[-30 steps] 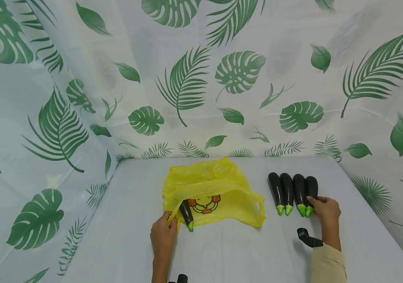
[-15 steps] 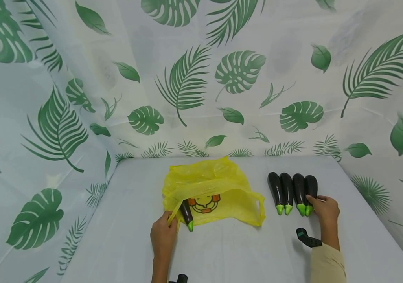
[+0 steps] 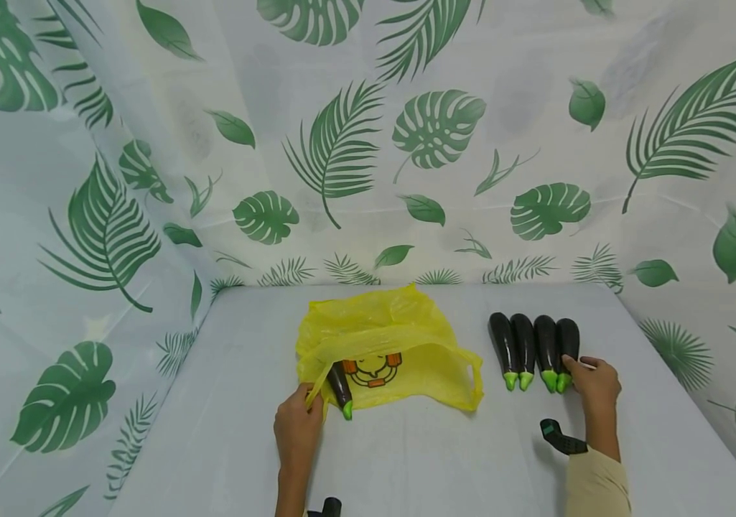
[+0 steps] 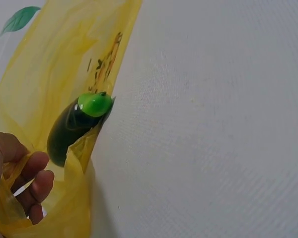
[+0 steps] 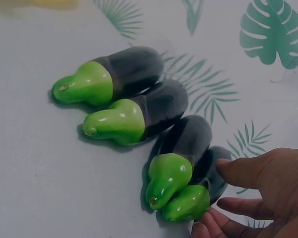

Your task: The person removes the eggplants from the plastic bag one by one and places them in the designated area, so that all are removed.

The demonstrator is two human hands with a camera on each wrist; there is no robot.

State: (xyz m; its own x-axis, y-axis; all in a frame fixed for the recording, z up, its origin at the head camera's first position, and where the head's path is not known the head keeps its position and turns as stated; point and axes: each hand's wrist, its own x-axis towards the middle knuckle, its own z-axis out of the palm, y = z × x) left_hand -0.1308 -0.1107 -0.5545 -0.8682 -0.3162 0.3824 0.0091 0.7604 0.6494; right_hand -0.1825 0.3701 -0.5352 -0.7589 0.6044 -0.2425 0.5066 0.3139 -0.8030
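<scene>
A yellow plastic bag [image 3: 432,377] lies on the table with its mouth toward me. Just inside the mouth is one dark eggplant [image 3: 339,380], its green stem end sticking out. My left hand [image 3: 299,424] pinches the bag's left handle between thumb and fingers, seen close up in the left wrist view. To the right, several eggplants lie side by side, green ends toward me. My right hand [image 3: 597,384] grips the rightmost eggplant [image 3: 568,337], thumb [image 5: 238,171] on its upper side and fingers along its outer side. That eggplant touches its neighbour [image 5: 186,141].
The white table [image 3: 419,459] runs back to a leaf-printed curtain [image 3: 342,143]. Two other eggplants, one of them the leftmost eggplant [image 3: 503,348], lie left of the gripped pair. A black wrist mount [image 3: 561,436] juts out from the right wrist.
Almost nothing differs. The right thumb has shifted very slightly on the rightmost eggplant, and the head view has tilted a touch. The left hand and the bag stay put.
</scene>
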